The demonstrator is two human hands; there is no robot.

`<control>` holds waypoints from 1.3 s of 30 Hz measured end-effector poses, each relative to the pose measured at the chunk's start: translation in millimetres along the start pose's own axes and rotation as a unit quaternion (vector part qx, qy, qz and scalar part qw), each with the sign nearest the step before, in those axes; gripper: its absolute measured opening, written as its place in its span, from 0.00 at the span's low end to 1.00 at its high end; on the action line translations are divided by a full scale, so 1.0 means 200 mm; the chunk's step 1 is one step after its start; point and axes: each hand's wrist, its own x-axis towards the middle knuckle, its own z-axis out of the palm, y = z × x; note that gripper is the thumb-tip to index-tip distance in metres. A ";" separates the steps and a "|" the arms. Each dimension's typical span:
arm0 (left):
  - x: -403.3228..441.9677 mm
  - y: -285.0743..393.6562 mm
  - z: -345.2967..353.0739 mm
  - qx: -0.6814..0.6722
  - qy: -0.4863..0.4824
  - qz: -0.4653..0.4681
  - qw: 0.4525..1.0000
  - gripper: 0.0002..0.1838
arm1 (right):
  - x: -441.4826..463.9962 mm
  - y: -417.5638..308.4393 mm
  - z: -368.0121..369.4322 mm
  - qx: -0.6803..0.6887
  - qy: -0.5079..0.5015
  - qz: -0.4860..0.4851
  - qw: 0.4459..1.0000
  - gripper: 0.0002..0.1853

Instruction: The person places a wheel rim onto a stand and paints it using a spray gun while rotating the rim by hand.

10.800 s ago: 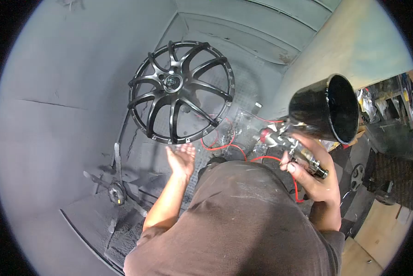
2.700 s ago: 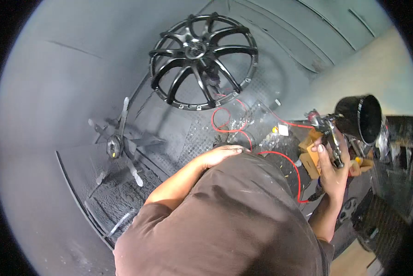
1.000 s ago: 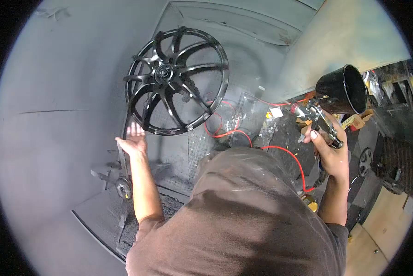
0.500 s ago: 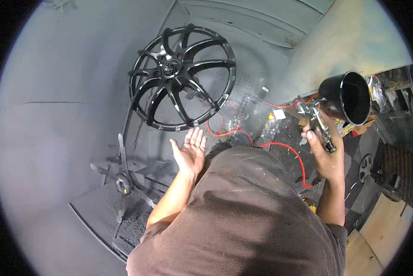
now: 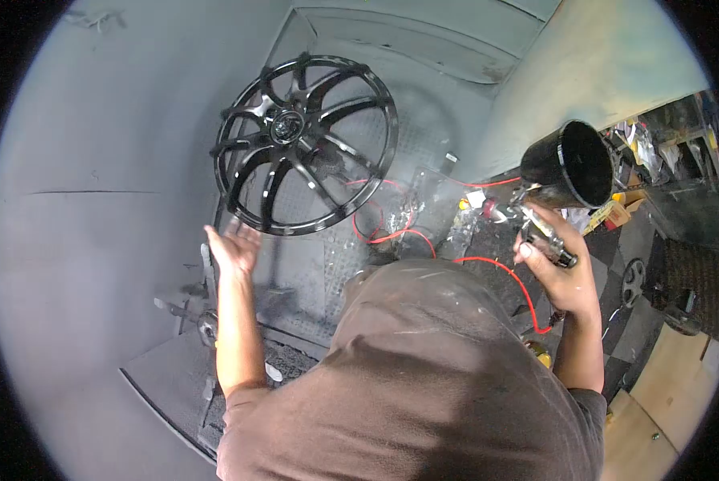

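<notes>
A glossy black multi-spoke wheel rim [image 5: 302, 171] hangs or stands at the upper left of the head view; its support is hidden. My left hand [image 5: 236, 247] is at the rim's lower left edge, palm up and fingers stretched, with the fingertips partly behind the rim. Whether they touch it I cannot tell. In my right hand [image 5: 564, 272] is a spray gun [image 5: 545, 236], gripped round its handle. A large black cup [image 5: 569, 164] sits on top of the gun, its round end turned toward me.
A red hose [image 5: 504, 268] curls across the floor near my body. To the left stands a grey, paint-dusted stand [image 5: 207, 327] beside the grey wall [image 5: 95, 240]. On the right are cluttered shelves [image 5: 680, 144], another wheel-like disc [image 5: 634, 282] and a wooden cabinet [image 5: 648, 409].
My left hand has moved left along the rim's lower edge. The wheel appears turned slightly and lower left in view. My right hand keeps the spray gun, shifted a little left.
</notes>
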 end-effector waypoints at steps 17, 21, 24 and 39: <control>0.15 -0.04 -0.13 -0.034 -0.022 0.005 0.999 0.41 | 0.04 0.03 0.00 0.101 0.085 -0.014 0.991 0.27; -0.01 -0.13 -0.01 -0.028 0.027 0.032 0.999 0.44 | 0.07 0.14 -0.04 0.139 0.073 -0.032 0.987 0.28; -0.12 -0.22 0.00 -0.060 0.023 0.026 0.998 0.43 | 0.10 0.17 -0.06 0.106 0.065 0.018 0.992 0.27; -0.95 -1.22 -0.25 0.585 -0.129 -0.049 0.799 0.13 | 0.22 0.37 -0.06 0.121 -0.124 -0.033 0.984 0.31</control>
